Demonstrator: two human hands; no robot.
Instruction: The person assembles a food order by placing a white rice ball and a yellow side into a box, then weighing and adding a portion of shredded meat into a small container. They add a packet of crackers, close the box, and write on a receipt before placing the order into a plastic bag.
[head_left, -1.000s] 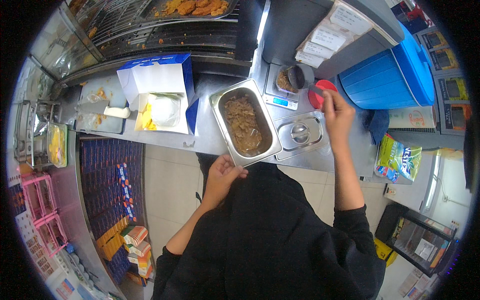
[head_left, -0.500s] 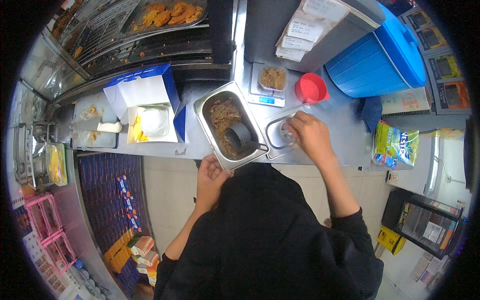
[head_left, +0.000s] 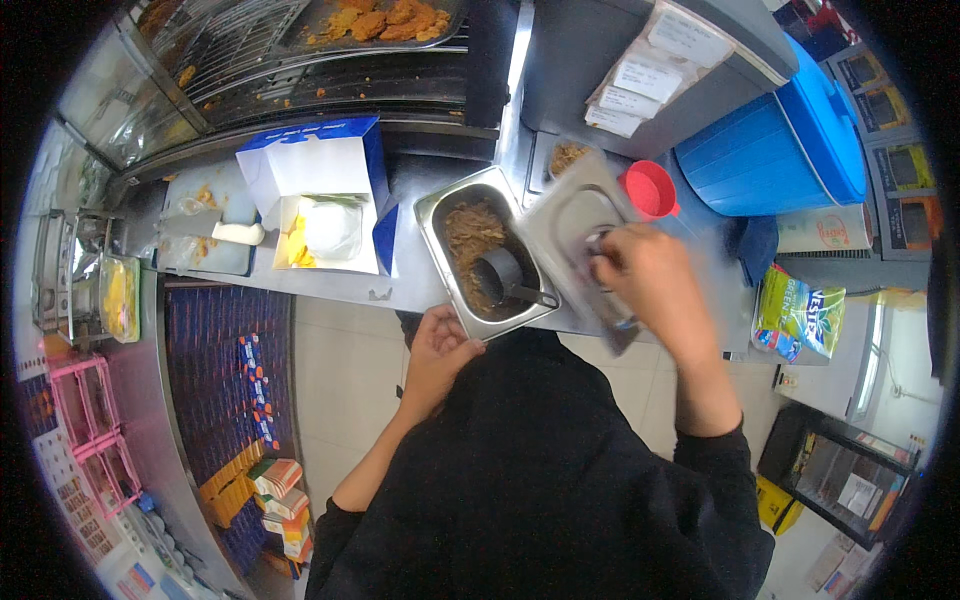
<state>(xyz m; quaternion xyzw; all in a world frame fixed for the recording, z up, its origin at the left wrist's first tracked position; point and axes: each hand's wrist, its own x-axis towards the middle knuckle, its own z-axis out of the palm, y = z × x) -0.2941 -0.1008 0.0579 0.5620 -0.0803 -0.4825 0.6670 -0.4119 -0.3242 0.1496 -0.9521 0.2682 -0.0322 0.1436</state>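
Observation:
My left hand (head_left: 440, 345) holds the near left corner of a steel food pan (head_left: 516, 322), thumb and fingers closed on its rim. Brown shredded food (head_left: 472, 228) fills part of the pan. A black scoop (head_left: 498, 270) rests in the food, its handle over the near right rim. To the right, my right hand (head_left: 650, 275) is closed on the handle of a steel pan lid (head_left: 578, 205). The lid is tilted, raised and blurred, its edge beside the pan. Behind it, a small tub of shredded food (head_left: 567, 160) sits on a scale (head_left: 539, 150), both partly hidden.
A red cup (head_left: 649, 188) and a lidded blue bucket (head_left: 765, 155) stand at the right. Left of the pan is an open box (head_left: 310, 165) with a white-lidded tub and yellow items. A white-handled knife (head_left: 238, 233) lies on a cutting board (head_left: 236, 260). A green bag (head_left: 790, 300) sits far right.
My right hand has lifted the lid off the counter and tilted it towards the pan. The lid now covers most of the scale. My left hand still holds the pan's corner.

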